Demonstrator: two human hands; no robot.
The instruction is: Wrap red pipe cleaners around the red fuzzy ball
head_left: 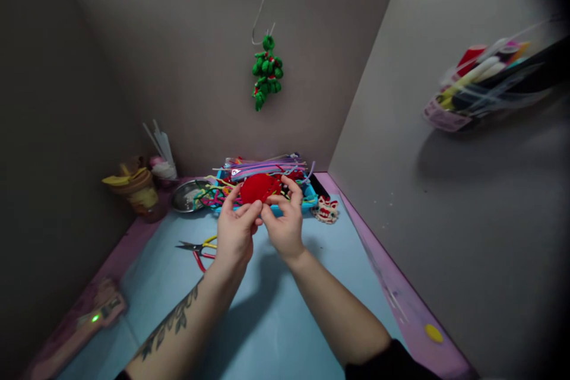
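Both my hands are raised over the blue mat (267,309) and hold one red fuzzy craft piece (259,187). My left hand (235,231) pinches its lower left edge with fingers closed. My right hand (285,222) grips its right side, fingers curled round it. Just behind the piece lies a blue tray (307,197) heaped with coloured pipe cleaners (267,166). Scissors and pliers with yellow and red handles (198,249) lie on the mat left of my left wrist.
A green pipe-cleaner ornament (268,71) hangs from a hook on the grey partition. At left stand a metal dish (187,195), a cup (138,190) and white sticks (160,145). A small red-and-white figure (326,209) sits right of the tray. A holder of pens (481,86) hangs on the right wall.
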